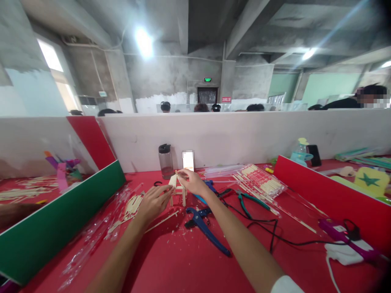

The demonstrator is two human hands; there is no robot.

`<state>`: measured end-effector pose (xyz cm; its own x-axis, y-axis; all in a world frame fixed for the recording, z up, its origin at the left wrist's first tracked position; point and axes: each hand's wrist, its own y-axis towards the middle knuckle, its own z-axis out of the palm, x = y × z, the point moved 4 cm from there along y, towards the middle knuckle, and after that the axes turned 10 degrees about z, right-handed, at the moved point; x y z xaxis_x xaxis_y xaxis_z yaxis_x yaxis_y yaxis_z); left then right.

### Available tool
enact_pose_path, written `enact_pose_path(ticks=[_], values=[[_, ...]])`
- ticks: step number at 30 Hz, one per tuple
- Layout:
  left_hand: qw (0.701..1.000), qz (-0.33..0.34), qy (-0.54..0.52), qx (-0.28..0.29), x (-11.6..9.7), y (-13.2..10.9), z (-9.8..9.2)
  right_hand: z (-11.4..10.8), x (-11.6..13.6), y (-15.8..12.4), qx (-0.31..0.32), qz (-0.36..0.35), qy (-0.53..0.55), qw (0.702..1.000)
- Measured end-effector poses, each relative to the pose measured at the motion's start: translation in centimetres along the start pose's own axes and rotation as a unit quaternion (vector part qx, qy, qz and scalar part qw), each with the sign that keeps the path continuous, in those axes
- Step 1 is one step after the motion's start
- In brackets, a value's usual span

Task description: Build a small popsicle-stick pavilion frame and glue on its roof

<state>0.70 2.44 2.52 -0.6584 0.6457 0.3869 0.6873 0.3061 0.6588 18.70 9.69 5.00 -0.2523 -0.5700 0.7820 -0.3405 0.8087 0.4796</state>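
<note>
Just my 2 bare forearms in shot here, left grip (154,203) and right grip (192,182) bare too. Only clothing showing is a white sleeve (285,285), rounded hem, on my right arm.

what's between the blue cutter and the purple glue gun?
Head view: the right forearm crosses between blue cutter and purple glue gun, and a black cable runs over the red table there. Left hand and right hand hold the stick frame.
</note>
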Motion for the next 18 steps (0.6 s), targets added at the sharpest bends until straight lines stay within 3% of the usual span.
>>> enact_pose_path(ticks=[18], values=[[0.998,0.022,-0.02,0.062,1.1,-0.1,-0.3,-0.1,0.4,-0.2,0.004,0.01,0.003,1.0]])
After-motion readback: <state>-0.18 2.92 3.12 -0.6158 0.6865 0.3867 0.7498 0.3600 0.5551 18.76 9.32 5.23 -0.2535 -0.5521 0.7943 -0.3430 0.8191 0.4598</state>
